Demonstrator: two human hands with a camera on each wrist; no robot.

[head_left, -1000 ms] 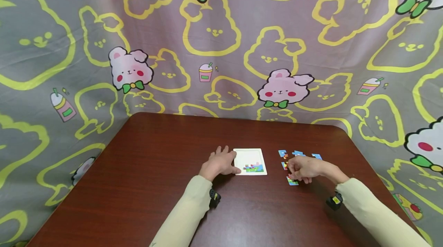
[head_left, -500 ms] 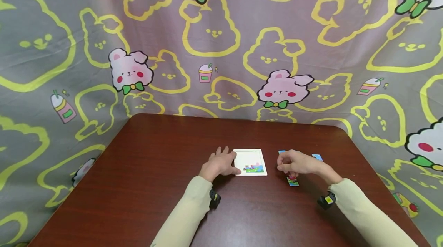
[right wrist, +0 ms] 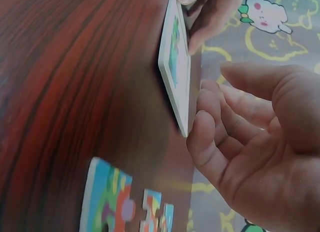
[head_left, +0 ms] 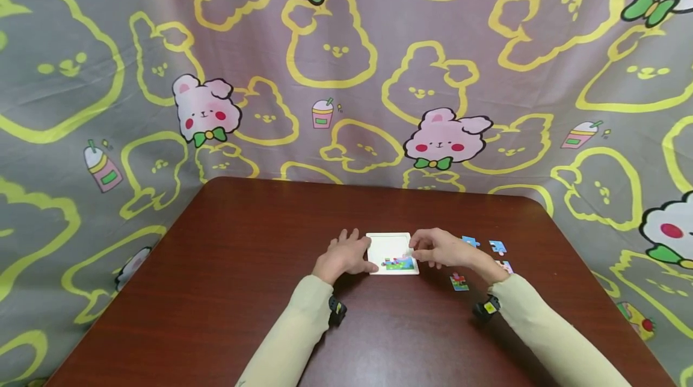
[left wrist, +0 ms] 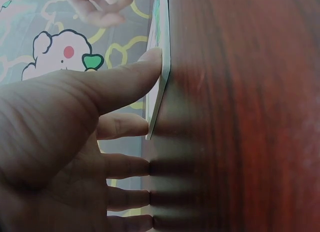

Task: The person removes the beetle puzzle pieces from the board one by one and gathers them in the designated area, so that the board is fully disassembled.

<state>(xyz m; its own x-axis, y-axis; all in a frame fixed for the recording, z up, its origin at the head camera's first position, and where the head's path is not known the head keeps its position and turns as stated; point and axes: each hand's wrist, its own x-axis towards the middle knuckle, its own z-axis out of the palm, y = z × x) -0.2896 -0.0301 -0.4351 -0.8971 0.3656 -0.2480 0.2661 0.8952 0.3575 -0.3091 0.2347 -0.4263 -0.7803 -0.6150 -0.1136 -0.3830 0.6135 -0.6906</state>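
Note:
A white square puzzle tray (head_left: 388, 235) lies on the table, with joined jigsaw pieces (head_left: 398, 263) along its lower right part. My left hand (head_left: 346, 259) rests at its left side, fingers spread and fairly straight. In the left wrist view the thumb (left wrist: 142, 67) lies over the tray's edge and the index finger touches near its corner. At the tray's right edge, my right hand (head_left: 445, 248) has its thumb and index finger together around a small pale puzzle piece (head_left: 409, 251), mostly hidden by the fingers. The other right fingers (right wrist: 202, 134) are curled beside the tray.
Loose jigsaw pieces lie right of the tray: a near one (head_left: 459, 281), a blue one (head_left: 470, 241), another blue one (head_left: 498, 247) and a pinkish one (head_left: 505, 266). A patterned cloth (head_left: 335, 134) hangs behind the brown table (head_left: 260, 242).
My right hand has moved left from the loose pieces to the tray's right edge, uncovering pieces on the right. The left hand and the tray have stayed in place.

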